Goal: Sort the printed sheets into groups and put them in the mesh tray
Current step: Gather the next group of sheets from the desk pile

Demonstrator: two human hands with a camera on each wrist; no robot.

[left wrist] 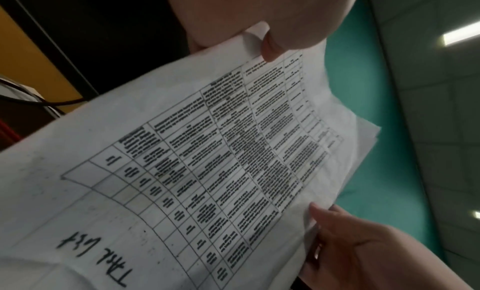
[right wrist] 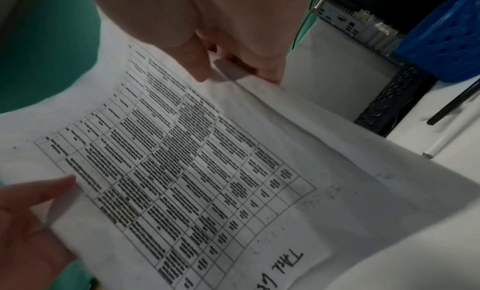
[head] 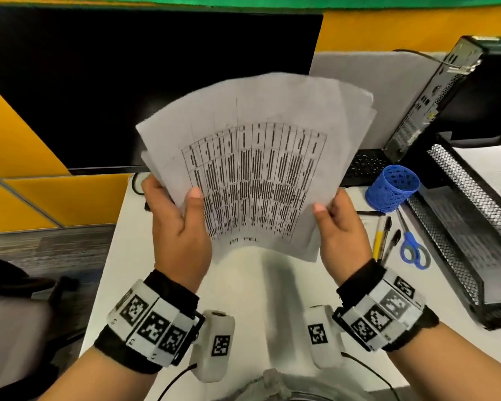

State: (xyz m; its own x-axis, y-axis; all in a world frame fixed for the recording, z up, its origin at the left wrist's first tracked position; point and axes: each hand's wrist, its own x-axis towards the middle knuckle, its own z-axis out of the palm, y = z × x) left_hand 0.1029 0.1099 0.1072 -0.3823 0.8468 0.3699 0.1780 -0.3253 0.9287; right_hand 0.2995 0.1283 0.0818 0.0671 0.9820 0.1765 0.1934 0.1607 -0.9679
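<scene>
I hold a small stack of printed sheets [head: 255,157] upright above the white desk [head: 243,285]. The top sheet [left wrist: 207,161] carries a printed table and a handwritten heading [right wrist: 285,267]. My left hand [head: 182,221] grips the stack's left edge, thumb on the front. My right hand [head: 336,224] pinches the right edge, thumb on the front [right wrist: 197,64] and fingers behind. The black mesh tray [head: 457,227] stands at the right of the desk, with white paper lying in its upper tier.
A blue mesh pen cup [head: 392,188] stands beside the tray. Pens [head: 383,235] and blue-handled scissors [head: 414,250] lie next to it. A dark monitor [head: 145,91], a black keyboard [head: 365,166] and a small computer case [head: 434,94] stand behind.
</scene>
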